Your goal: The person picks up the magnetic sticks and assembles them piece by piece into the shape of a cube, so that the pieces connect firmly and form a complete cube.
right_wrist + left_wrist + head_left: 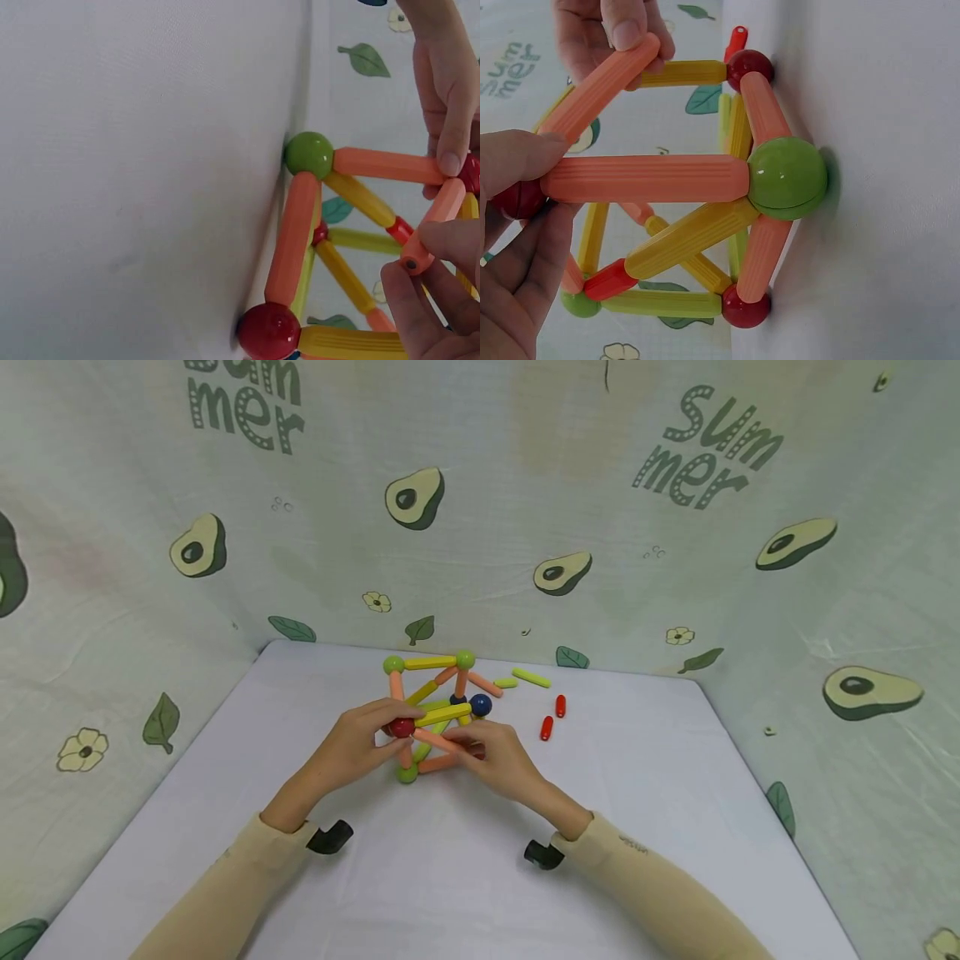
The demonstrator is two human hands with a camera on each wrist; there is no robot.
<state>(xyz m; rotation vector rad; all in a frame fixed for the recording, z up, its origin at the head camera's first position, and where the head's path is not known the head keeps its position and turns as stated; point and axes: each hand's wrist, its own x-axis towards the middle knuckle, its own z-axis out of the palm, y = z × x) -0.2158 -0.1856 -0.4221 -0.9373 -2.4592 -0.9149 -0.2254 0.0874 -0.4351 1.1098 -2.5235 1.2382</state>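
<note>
Both hands are engaged on one rod-and-ball structure (444, 716), which stands on the white tabletop (645, 793), directly ahead of the person and between the two hands. The left hand (360, 740) grips a red ball (402, 727) at the structure's near left side, fingers and thumb curled about it. The right hand (504, 763) pinches a salmon rod (437, 741) between thumb and fingers — the rod's other end sits at the red ball, beside the left thumb. The hands are near one another but not seen to touch. A dark spot shows in the centre of the rod end held by the right hand.

Count of balls, head view: three green balls (407, 773) and two dark blue balls (481, 704), one of the latter partly covered. In the left wrist view, three red balls are counted, the gripped one included; the other two (746, 306) stand at the base. The full number of rods in the structure cannot be told, as the hands and nearer parts hide some.

Loose pieces: two short red rods (547, 727) lie to the right of the structure, apart from each other; two light-green rods (531, 677) lie behind it to the right — one partly hidden.

Two beige sleeves (225, 885) cover the forearms, with one black fitting (331, 837) showing at each cuff.
</note>
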